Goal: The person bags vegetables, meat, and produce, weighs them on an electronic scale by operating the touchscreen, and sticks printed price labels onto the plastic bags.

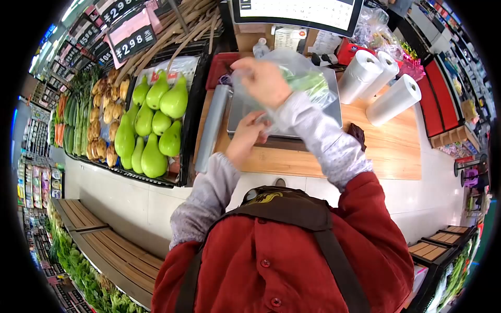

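A clear plastic bag (293, 63) with green leafy vegetables (313, 86) inside lies over the metal plate of a weighing scale (334, 99). My right hand (263, 82) is raised over the bag's left part, its fingers curled closed on the thin film. Lower and to the left, my left hand (246, 136) pinches a bit of the bag near the scale's front left edge. Motion blurs both hands a little, and the fingertips are partly hidden. A long grey roll (213, 128) lies left of the scale.
Plastic bag rolls (392, 100) stand on the wooden counter (389, 156) to the right. A screen (297, 11) rises behind the scale. At left, a black crate (180, 156) holds green gourds (154, 156). A dark crumpled item (356, 135) lies by the scale's right side.
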A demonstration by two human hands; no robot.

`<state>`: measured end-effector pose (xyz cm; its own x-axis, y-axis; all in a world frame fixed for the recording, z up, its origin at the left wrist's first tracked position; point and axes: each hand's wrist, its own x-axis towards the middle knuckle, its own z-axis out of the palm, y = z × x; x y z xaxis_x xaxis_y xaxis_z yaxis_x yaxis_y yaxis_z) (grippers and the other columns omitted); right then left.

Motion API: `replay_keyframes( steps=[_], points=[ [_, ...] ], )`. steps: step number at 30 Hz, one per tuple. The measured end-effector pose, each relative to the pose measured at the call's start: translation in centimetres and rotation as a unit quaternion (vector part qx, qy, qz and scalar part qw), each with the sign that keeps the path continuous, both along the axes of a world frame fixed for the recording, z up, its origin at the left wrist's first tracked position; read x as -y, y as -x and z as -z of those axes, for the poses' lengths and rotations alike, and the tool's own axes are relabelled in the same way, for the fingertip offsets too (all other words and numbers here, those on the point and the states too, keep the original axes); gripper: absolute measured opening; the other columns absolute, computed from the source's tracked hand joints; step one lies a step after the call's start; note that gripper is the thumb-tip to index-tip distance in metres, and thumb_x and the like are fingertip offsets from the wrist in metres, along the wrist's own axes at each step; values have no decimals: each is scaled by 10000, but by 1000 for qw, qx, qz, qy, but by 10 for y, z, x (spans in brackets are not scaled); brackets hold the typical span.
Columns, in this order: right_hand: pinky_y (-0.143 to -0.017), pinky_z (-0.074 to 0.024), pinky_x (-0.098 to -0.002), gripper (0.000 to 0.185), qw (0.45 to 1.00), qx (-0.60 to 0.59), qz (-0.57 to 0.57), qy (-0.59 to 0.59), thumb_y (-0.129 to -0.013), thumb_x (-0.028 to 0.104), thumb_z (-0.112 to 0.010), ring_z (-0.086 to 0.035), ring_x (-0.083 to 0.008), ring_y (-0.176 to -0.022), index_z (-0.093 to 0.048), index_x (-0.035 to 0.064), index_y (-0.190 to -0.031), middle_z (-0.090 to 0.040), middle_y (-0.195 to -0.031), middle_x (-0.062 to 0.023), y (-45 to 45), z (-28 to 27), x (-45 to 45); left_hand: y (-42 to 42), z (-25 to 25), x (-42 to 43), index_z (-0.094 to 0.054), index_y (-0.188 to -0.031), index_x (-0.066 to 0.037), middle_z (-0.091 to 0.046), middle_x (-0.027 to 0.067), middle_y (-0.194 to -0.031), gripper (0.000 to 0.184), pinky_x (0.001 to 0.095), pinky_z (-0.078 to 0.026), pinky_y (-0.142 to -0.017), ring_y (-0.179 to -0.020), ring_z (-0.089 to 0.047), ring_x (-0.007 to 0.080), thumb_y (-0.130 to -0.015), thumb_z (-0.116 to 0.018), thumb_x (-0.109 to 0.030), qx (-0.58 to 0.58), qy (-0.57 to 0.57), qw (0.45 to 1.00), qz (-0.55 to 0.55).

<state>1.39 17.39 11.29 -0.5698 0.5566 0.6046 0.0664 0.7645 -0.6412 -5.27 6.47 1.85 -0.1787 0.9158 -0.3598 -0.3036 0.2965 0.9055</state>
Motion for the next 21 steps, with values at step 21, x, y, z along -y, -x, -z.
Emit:
replay_keyframes(
  steps=[21],
  points=[
    [-567,-460,-244,128,992,115,7,-41,-834,56,-583,-574,-97,-618,-639,-15,-925,-642,-734,-88,-43,-87,-74,60,-40,45,-558,-1020,-14,-607,54,-811,174,210,-422,-528,-568,-515,82,-894,-563,-134,12,-113,993,-44]
  ],
)
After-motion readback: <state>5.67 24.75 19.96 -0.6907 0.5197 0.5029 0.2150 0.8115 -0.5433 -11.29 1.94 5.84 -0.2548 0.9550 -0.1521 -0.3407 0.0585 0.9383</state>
